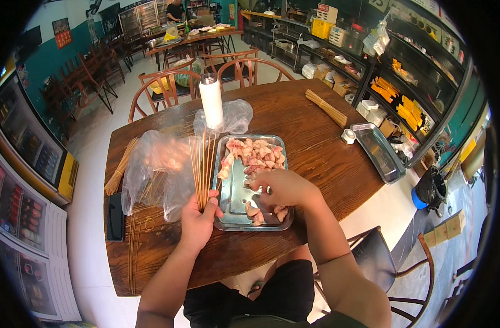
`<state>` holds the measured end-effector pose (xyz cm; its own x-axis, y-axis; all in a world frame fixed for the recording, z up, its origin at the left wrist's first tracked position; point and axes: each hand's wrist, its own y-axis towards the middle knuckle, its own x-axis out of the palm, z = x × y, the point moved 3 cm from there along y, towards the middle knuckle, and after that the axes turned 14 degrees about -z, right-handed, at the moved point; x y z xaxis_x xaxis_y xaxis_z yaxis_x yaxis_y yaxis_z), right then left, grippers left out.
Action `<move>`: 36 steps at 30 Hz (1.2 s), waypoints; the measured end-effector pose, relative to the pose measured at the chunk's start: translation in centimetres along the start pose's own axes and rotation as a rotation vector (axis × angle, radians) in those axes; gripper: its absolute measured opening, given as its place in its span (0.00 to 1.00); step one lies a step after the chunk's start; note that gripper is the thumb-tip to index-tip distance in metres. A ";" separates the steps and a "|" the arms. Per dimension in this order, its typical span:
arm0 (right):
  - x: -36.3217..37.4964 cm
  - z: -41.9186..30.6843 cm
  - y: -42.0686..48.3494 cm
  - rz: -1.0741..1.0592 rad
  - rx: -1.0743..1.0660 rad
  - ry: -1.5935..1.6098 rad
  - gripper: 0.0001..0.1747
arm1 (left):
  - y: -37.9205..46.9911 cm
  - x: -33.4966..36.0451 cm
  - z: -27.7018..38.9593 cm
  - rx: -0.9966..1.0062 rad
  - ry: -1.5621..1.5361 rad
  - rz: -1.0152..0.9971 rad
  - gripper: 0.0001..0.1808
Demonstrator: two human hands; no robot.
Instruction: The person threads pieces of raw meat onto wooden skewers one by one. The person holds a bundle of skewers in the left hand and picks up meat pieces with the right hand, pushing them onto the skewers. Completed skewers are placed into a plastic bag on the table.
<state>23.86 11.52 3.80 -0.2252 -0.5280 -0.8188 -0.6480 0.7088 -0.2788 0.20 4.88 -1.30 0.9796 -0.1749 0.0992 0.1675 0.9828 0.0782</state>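
My left hand (197, 219) grips a fan of bamboo skewers (201, 168) upright beside the tray's left edge. One skewer leans out over the tray, with pale raw meat pieces (225, 165) threaded on its upper part. In the metal tray (231, 199), a heap of raw meat chunks (260, 152) fills the far right portion. A few separate meat pieces (254, 213) lie near its front edge. Over the tray's right side, my right hand (285, 188) has its fingers bent down among the meat; whether they pinch a piece is hard to see.
Left of the tray lie a clear plastic bag (160, 160), a skewer bundle (122, 166) and a phone (115, 217). Behind stands a white bottle (211, 100). Another skewer bundle (326, 107), a white lid (348, 136) and a second metal tray (377, 151) are at right.
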 end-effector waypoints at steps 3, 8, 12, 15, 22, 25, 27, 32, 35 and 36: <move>-1.1 1.2 1.4 0.163 -0.291 0.788 0.14 | -0.3 0.1 0.3 -0.023 -0.025 -0.024 0.10; -1.3 2.8 2.8 0.283 -0.340 1.524 0.16 | -0.6 0.9 0.5 -0.032 -0.024 -0.094 0.09; -0.9 2.6 3.2 0.382 -0.345 1.500 0.21 | -0.8 1.3 0.4 -0.027 0.067 -0.129 0.09; -0.6 2.6 3.7 0.338 -0.327 1.621 0.21 | -0.7 1.3 0.3 -0.019 0.085 -0.151 0.08; -0.1 2.8 4.1 0.362 -0.326 1.632 0.17 | -0.6 1.4 0.2 -0.016 0.109 -0.151 0.08; 0.0 2.9 4.3 0.405 -0.296 1.651 0.14 | -0.6 1.4 0.1 -0.011 0.120 -0.153 0.08; 0.1 2.8 4.3 0.418 -0.304 1.660 0.12 | -0.5 1.4 0.1 -0.005 0.130 -0.156 0.08; 0.6 1.9 4.4 0.432 -0.354 1.740 0.13 | -0.6 1.5 0.0 -0.020 0.168 -0.161 0.09; 1.0 1.1 4.5 0.408 -0.393 1.735 0.15 | -0.6 1.5 0.1 -0.025 0.154 -0.152 0.09; 1.0 0.9 4.6 0.383 -0.432 1.732 0.15 | -0.5 1.5 0.2 -0.015 0.149 -0.158 0.09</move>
<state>21.32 14.68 1.26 -0.6217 -0.4179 0.6624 -0.4433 0.8850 0.1423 1.53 4.09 -0.99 0.9466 -0.3167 -0.0610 0.3204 0.9450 0.0660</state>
